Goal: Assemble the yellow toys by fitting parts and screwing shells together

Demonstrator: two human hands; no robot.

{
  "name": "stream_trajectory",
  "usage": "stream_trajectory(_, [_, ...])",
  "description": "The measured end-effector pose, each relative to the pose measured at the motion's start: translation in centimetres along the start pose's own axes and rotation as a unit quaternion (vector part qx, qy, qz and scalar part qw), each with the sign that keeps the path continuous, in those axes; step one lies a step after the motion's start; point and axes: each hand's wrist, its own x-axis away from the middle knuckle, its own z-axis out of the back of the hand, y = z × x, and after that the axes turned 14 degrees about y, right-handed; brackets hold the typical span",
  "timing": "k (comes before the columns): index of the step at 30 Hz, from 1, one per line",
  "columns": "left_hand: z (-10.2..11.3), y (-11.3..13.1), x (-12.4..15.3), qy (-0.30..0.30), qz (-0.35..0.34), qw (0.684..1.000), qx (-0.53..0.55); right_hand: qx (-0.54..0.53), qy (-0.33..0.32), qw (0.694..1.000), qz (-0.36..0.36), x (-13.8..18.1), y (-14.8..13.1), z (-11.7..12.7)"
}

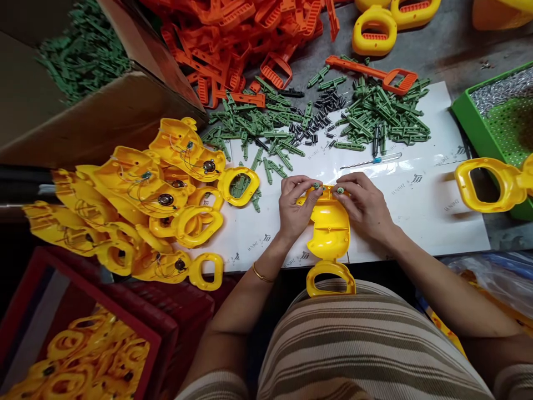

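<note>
A yellow plastic shell with a loop handle [328, 236] lies on the white sheet [437, 189] at the table's near edge, its handle toward me. My left hand [295, 205] grips the shell's far left corner, fingers pinched around a small green part [317, 185]. On the far right corner my right hand [364, 203] pinches another small green part [340, 190]. Both hands touch the shell.
A heap of yellow shells with wires [141, 205] lies to the left. Green pins [383, 116], black springs [320, 114] and a screwdriver [370, 161] lie beyond my hands. Orange parts [245, 39] pile up at the back. A green tray [499, 111], cardboard box [83, 83] and red crate [83, 333] stand around.
</note>
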Motion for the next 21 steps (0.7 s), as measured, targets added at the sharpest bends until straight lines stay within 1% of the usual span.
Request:
stream_trajectory(2, [0.1,-0.1,0.0,-0.010,0.006,1.000,0.002,0.006,0.002,1.000,0.010,-0.1,-0.1,-0.1])
stream_trajectory(5, [0.2,-0.1,-0.2,-0.019,0.016,1.000,-0.001,0.017,-0.003,1.000,0.004,-0.1,-0.2,-0.1])
stream_trajectory(8, [0.6,0.0,-0.6,-0.032,0.007,0.999,-0.013,0.026,-0.013,1.000,-0.001,-0.2,-0.1,0.0])
stream_trajectory(10, [1.1,-0.1,-1.1,-0.068,-0.006,0.998,-0.010,0.026,-0.018,1.000,0.003,-0.3,-0.1,0.1])
stream_trajectory(12, [1.6,-0.2,-1.6,-0.120,-0.033,0.992,-0.008,0.031,-0.031,0.999,0.008,-0.5,-0.1,0.2])
stream_trajectory(15, [2.2,-0.3,-2.5,-0.182,-0.083,0.979,-0.035,0.047,-0.070,0.996,0.009,-1.2,-0.3,0.3])
stream_trajectory(17, [2.4,-0.4,-3.1,-0.218,-0.105,0.969,-0.056,0.049,-0.101,0.994,0.006,-1.8,-0.2,0.5])
stream_trajectory(19, [2.5,-0.4,-3.4,-0.245,-0.115,0.961,-0.060,0.037,-0.127,0.991,-0.001,-2.2,0.0,0.8])
stream_trajectory(21, [2.5,-0.5,-3.4,-0.255,-0.117,0.959,-0.052,0.010,-0.150,0.989,-0.007,-2.6,0.2,1.1])
